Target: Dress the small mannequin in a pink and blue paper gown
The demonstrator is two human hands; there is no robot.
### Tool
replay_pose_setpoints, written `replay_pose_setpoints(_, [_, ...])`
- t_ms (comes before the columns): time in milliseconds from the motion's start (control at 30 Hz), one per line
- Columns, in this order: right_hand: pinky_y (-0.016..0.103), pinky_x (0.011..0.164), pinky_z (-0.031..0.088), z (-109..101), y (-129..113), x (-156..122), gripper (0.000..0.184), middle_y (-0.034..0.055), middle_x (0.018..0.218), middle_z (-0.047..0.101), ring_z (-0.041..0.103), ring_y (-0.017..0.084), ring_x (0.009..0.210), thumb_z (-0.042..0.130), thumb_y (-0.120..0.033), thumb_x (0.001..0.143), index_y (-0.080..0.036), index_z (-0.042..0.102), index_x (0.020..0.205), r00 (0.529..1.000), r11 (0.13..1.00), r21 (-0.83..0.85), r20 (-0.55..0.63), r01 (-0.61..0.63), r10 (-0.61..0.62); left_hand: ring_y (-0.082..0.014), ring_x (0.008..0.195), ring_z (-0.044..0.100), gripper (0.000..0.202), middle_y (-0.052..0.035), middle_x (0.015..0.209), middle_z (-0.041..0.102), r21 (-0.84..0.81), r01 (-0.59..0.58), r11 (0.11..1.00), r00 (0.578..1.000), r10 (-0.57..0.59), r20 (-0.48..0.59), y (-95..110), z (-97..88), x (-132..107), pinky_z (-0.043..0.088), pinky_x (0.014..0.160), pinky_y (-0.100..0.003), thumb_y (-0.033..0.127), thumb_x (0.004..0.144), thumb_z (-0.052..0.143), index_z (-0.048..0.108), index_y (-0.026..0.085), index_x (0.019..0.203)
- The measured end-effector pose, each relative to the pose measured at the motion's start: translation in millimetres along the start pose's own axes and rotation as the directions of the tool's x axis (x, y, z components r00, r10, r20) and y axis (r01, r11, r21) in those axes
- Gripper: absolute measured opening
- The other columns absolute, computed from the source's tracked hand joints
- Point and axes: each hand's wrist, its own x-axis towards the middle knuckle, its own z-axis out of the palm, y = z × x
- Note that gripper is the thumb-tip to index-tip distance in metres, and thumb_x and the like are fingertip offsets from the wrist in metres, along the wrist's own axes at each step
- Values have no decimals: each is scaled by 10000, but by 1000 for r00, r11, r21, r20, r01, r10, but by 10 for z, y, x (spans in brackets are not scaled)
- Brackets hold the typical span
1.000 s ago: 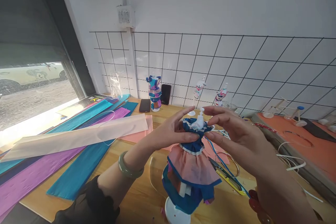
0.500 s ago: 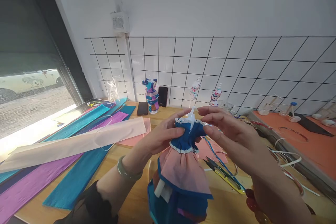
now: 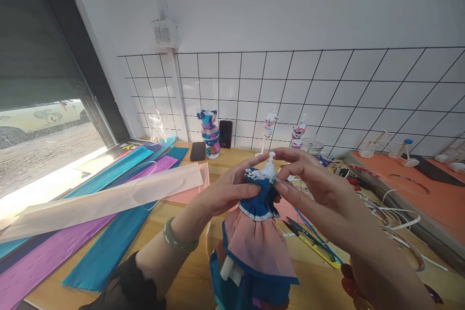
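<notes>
A small white mannequin wears a paper dress (image 3: 254, 247) with a blue bodice, a pink skirt and blue lower layers. My left hand (image 3: 227, 191) grips the bodice from the left, thumb across the blue paper. From the right, my right hand (image 3: 314, 184) pinches the white-trimmed collar beside the mannequin's neck knob (image 3: 270, 170). A green bangle circles my left wrist. The mannequin's base is out of view below.
Long crepe-paper strips (image 3: 98, 198) in beige, teal and purple lie to the left on the wooden table (image 3: 189, 256). Yellow-handled scissors (image 3: 312, 244) and loose ribbons lie to the right. Other dressed mannequins (image 3: 210, 133) and two phones stand by the grid wall; an orange mat (image 3: 417, 189) is far right.
The dress has tilted and shifted a little in my hands. My right fingers have closed in on the collar, and the white neck knob shows again.
</notes>
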Motion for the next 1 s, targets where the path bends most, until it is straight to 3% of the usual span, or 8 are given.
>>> replay_pose_setpoints(367, [491,1051,395,90,-17,13,51,44,1289,533,461,247,1283,549,-288,937,-287,589,905,999,986,160,-15,-43,46,-225,856,700,730,-90,1006,716,21,8,1000,1000,-8,-9,19,45,-9,543,785,-346,277,713,789,494,234,1379])
replay_pose_setpoints(567, [444,1029,427,130,7,25,55,22,1272,540,483,220,1251,552,-304,939,-316,595,971,998,994,108,-51,-22,28,-242,861,701,741,-91,1006,704,3,-4,1000,1000,4,-11,-7,14,1,553,786,-370,305,711,786,485,229,1383])
replay_pose_setpoints(733, [459,1016,432,124,29,24,181,22,1296,536,480,233,1269,575,-291,921,-346,564,1094,998,998,60,-69,2,2,-240,860,696,739,-99,1016,704,3,-37,999,997,37,-64,-24,-9,-6,548,782,-359,314,716,779,484,224,1388])
replay_pose_setpoints(867, [443,1028,411,135,-50,17,168,57,1291,533,463,240,1277,587,-235,898,-290,558,1054,979,992,-99,-182,77,-94,-245,907,691,723,-110,1109,693,25,-63,998,990,65,-124,-40,-51,-5,529,827,-368,310,739,762,467,233,1395])
replay_pose_setpoints(1000, [381,849,470,151,-158,14,54,65,1036,564,559,226,1039,597,-196,880,-246,597,898,946,930,-345,-241,126,-218,-243,960,679,794,-104,1132,692,55,-96,994,977,105,-186,-34,-66,12,505,848,-336,298,710,789,433,240,1417])
